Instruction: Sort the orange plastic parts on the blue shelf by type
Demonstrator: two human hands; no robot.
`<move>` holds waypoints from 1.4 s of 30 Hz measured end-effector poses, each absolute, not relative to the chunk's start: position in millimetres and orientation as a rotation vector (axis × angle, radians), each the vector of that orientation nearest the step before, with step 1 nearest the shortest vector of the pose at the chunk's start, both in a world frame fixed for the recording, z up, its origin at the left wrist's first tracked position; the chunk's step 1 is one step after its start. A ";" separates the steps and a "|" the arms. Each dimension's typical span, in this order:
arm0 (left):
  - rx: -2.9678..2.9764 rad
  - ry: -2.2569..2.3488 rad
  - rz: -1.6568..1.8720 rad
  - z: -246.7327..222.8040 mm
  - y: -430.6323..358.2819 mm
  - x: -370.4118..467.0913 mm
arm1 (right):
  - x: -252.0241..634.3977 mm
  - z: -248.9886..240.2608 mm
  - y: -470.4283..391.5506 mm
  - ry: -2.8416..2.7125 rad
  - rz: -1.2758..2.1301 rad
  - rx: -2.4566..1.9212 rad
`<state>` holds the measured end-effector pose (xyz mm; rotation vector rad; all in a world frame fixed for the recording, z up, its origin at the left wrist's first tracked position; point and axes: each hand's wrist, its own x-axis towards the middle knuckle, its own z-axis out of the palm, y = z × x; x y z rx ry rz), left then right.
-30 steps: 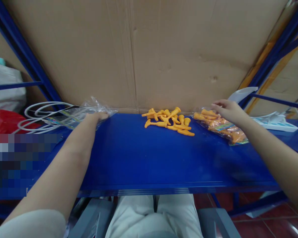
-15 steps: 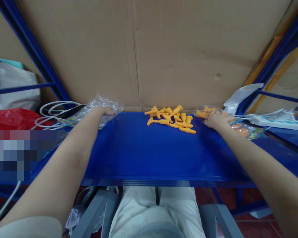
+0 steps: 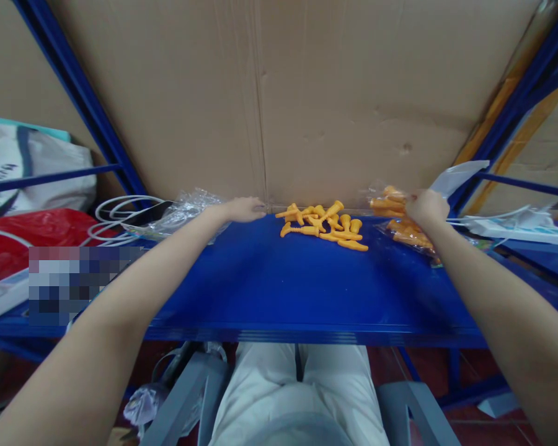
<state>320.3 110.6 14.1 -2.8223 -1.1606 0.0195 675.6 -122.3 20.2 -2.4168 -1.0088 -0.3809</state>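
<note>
A loose pile of orange plastic pieces lies on the blue table against the cardboard wall. Just left of the pile is my left hand, its fingers pointing right; they are too small and blurred to tell their pose. At the right, my right hand is closed on a clear bag of orange pieces, which hangs toward the table. Crumpled clear plastic bags rest at the left, behind my left forearm.
A blue frame post stands left, another right. White cables, a red bag and a white bag lie at the left. A white power strip is on the right.
My left hand has left the clear plastic bags and moved right, close to the orange pile. My right hand has lifted the bag of orange pieces. The view has shifted slightly.
</note>
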 end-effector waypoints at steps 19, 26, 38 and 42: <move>-3.002 -0.846 -0.853 -65.0 28.0 424.3 | 562.0 15.4 -83.3 -1.603 -0.067 -2.033; -2.829 -0.543 -0.846 -54.7 28.1 423.7 | 579.0 8.4 -90.0 -1.857 0.206 -1.906; -2.774 -0.793 -0.767 -41.1 32.0 412.9 | 648.9 -37.0 -145.0 -2.130 -0.173 -2.179; -2.787 -0.931 -0.751 -37.6 34.0 411.5 | 624.1 -46.2 -143.1 -2.008 -0.409 -2.254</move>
